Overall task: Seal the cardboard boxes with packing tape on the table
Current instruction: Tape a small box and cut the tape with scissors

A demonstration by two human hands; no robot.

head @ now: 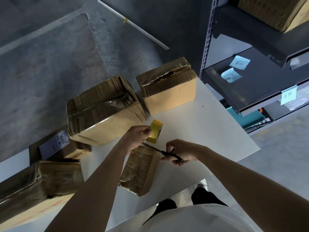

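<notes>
Grip matters: my left hand (138, 136) pinches the yellow roll of packing tape (154, 131) beside the small brown cardboard box (140, 169) on the white counter (209, 131). My right hand (180, 152) clasps black scissors (160, 150). The roll seems light and sticky, so I'd hold it by its stiff rim.

A small flat brown cardboard box (140, 171), wrapped in glossy clear tape, lies on the white counter (209, 131). Over its far end are a yellow roll of packing tape (154, 131), tilted on edge, and thin black scissors (155, 149). A larger taped cardboard box (105, 111) sits behind.
</notes>
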